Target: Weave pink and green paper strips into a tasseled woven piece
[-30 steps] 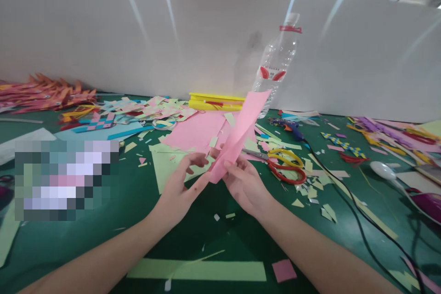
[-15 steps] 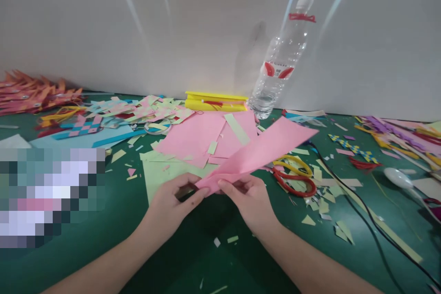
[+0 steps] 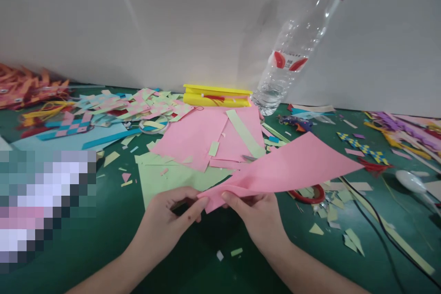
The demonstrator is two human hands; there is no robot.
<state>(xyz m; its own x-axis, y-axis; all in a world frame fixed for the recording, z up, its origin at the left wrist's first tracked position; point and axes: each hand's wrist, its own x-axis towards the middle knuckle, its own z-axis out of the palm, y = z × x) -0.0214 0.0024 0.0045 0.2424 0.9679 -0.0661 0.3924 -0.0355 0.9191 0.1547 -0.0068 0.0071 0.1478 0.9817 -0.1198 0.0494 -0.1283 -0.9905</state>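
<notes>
Both hands hold one sheet of pink paper [image 3: 292, 163], which is partly folded at its near left end and fans out toward the right. My left hand [image 3: 168, 218] pinches the left corner between thumb and fingers. A little to the right, my right hand [image 3: 258, 218] presses its thumb on the folded part, with the fingers underneath. Beyond the hands lie a larger pink sheet [image 3: 193, 135] and a light green sheet [image 3: 179, 177], with green strips on top. Scissors with a red handle [image 3: 312, 195] are partly hidden under the held paper.
A clear plastic bottle [image 3: 292, 50] leans against the wall beside a folded yellow paper [image 3: 196, 97]. Woven paper pieces [image 3: 148, 105] lie at the back left. Paper scraps [image 3: 351, 241], a black cable [image 3: 382, 220] and a white plastic spoon [image 3: 409, 181] are at right.
The free end of the pink paper has swung down and right and opened wider, now covering the yellow scissor handle. Both hands keep their pinch. The camera view has shifted slightly.
</notes>
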